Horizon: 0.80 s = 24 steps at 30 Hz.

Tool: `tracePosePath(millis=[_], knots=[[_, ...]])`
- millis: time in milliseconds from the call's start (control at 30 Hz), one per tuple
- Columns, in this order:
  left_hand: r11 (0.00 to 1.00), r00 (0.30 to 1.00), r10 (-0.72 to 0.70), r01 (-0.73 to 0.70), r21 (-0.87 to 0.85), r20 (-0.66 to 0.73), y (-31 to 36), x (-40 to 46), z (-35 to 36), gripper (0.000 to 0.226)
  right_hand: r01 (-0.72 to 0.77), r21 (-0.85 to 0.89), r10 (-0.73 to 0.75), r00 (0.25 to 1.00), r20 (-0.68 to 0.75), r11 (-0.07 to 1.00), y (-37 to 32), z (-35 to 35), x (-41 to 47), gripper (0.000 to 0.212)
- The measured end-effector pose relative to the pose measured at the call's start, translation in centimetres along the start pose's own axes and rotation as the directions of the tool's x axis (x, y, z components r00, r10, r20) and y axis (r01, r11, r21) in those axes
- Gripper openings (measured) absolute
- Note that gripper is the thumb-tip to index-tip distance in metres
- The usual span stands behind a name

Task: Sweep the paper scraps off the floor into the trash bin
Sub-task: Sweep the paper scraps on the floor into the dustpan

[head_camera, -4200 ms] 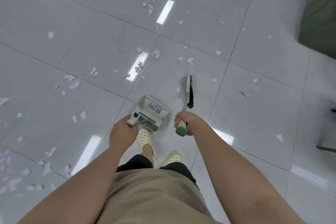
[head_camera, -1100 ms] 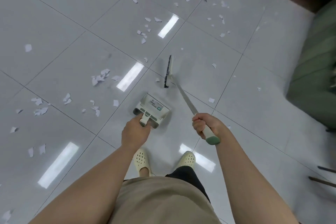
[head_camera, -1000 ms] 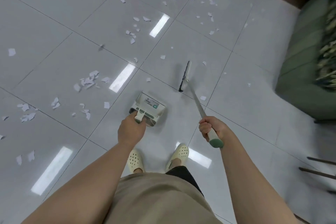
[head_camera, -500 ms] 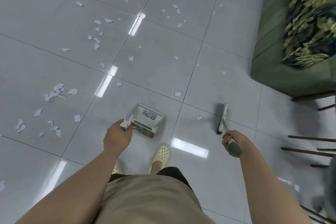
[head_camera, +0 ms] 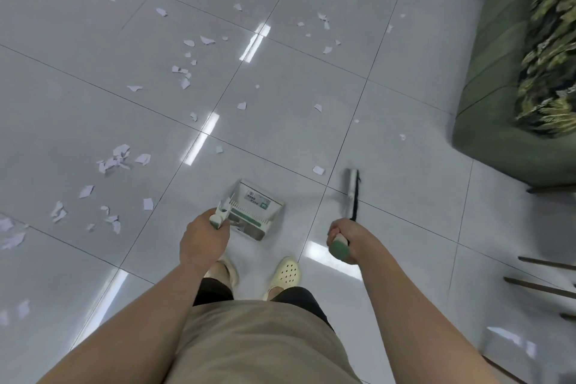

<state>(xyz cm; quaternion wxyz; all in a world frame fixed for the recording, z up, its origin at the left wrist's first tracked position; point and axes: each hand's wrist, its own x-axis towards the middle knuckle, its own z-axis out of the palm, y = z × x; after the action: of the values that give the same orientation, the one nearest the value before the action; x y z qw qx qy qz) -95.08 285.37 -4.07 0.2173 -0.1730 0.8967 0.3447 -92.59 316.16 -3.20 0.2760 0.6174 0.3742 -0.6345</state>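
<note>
On the glossy pale-grey tiled floor (head_camera: 405, 227) lie several dozen torn white paper scraps (head_camera: 113, 159); they are too many and too small to count exactly. Most are scattered across the far half of the floor, with a denser cluster toward the left edge. One scrap (head_camera: 318, 170) lies apart, between the two tools and just beyond them.

One dark green upholstered sofa (head_camera: 498, 87) with a leaf-patterned cushion is cut off by the right edge, its picture blurred. A few thin dark legs of some furniture poke in lower right; what they belong to cannot be told.

One white and green plastic dustpan (head_camera: 257, 212) hangs just ahead of the two cream perforated clogs (head_camera: 285, 271). One broom with a white head and black bristles (head_camera: 353, 193) stands right of the dustpan, well clear of the scrap clusters.

Two hands show. The left hand (head_camera: 202, 240) is curled round the dustpan's green-tipped handle. The right hand (head_camera: 343, 240) grips the broom's green-capped handle; most of the shaft is hidden behind the fist.

No trash bin can be made out.
</note>
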Motion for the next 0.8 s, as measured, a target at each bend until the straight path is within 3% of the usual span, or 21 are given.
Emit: tracePosePath(millis=[367, 533, 633, 733, 800], knots=[[0.993, 0.993, -0.094, 0.087, -0.084, -0.076, -4.4, 7.9, -11.1, 0.006, 0.004, -0.322, 0.078, 0.967, 0.241, 0.947, 0.5, 25.5, -1.8, 0.012], [0.978, 0.979, -0.171, 0.155, -0.139, -0.111, -8.8, 10.6, -17.1, 0.016, -0.017, -0.551, 0.221, 0.926, 0.306, 0.834, 0.1, 37.7, -0.7, 0.013], [0.972, 0.971, -0.196, 0.173, -0.161, -0.138, -10.3, 11.9, -19.0, 0.017, -0.015, -0.600, 0.284, 0.890, 0.357, 0.800, -1.1, 41.8, -0.1, 0.020], [0.983, 0.979, -0.159, 0.144, -0.118, -0.125, -10.8, 12.5, -19.6, 0.014, -0.052, -0.535, 0.334, 0.831, 0.445, 0.843, -1.9, 43.5, -0.6, 0.015], [0.992, 0.989, -0.114, 0.110, -0.058, -0.090, -10.8, 12.9, -19.9, 0.013, -0.016, -0.541, 0.307, 0.837, 0.452, 0.841, -2.1, 43.7, -1.3, 0.018]])
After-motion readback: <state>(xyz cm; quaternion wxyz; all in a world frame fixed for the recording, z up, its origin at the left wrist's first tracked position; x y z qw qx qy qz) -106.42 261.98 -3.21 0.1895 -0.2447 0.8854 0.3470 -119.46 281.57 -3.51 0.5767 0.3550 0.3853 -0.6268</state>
